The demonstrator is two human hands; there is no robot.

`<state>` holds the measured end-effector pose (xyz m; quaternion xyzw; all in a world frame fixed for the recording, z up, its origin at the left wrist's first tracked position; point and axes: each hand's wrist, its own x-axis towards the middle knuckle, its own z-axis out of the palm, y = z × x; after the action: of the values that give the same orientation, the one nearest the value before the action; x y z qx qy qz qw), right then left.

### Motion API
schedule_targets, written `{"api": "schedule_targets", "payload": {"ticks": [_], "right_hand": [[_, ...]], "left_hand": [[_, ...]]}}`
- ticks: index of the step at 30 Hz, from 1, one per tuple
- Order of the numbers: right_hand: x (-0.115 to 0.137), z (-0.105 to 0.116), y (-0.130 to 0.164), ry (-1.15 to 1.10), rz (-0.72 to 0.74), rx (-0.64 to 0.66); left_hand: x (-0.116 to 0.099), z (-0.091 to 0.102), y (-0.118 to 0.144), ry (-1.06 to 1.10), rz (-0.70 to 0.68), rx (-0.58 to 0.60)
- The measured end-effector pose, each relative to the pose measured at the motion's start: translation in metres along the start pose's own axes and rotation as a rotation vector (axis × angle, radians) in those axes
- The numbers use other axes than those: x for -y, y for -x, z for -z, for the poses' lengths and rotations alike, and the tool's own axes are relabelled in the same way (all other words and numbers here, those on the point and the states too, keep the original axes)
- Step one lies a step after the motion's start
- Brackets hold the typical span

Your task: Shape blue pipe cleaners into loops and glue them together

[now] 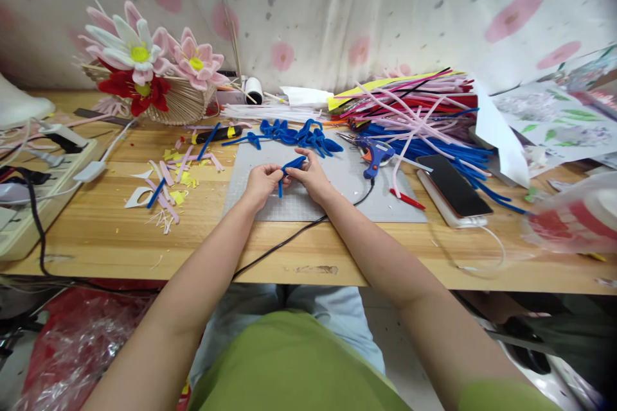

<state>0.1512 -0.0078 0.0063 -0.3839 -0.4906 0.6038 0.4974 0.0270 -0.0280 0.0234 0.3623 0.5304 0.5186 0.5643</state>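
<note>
Between my two hands is a blue pipe cleaner (293,164) bent into a petal-like loop, its loose tail pointing down. My left hand (263,185) pinches it near the tail, thumb and forefinger together. From the other side, the fingers of my right hand (311,178) close around the loop. Both hands are just above the grey cutting mat (347,202). Behind them, several finished blue pipe cleaner shapes (301,135) lie in a row along the mat's far edge. A blue glue gun (373,157) rests to the right of my right hand.
Left of the mat lie pink and yellow scraps (176,180). A fan with pipe cleaner flowers (144,70) stands at the back left. Bundled pipe cleaners (414,109), a phone (456,185) and a red pen (407,199) are at the right. The glue gun's black cord (289,239) crosses the table's front.
</note>
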Motion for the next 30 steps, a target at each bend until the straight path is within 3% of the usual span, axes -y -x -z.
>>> {"api": "schedule_targets", "payload": {"ticks": [12,17,23,26,30], "right_hand": [[-0.004,0.001,-0.002,-0.015,0.011,0.035],[-0.002,0.004,-0.003,-0.042,0.026,0.041],[0.005,0.008,-0.001,0.032,0.114,0.143],[0.004,0.011,-0.004,0.054,0.159,0.147],[0.006,0.014,-0.007,0.065,0.15,0.083]], "left_hand": [[-0.003,0.0,0.003,-0.029,-0.003,-0.022],[-0.013,0.005,0.006,0.054,0.037,0.113],[-0.021,0.012,0.008,0.114,0.319,0.309],[-0.019,0.013,0.006,0.154,0.222,0.284],[-0.014,0.011,0.002,0.052,-0.123,0.037]]}}
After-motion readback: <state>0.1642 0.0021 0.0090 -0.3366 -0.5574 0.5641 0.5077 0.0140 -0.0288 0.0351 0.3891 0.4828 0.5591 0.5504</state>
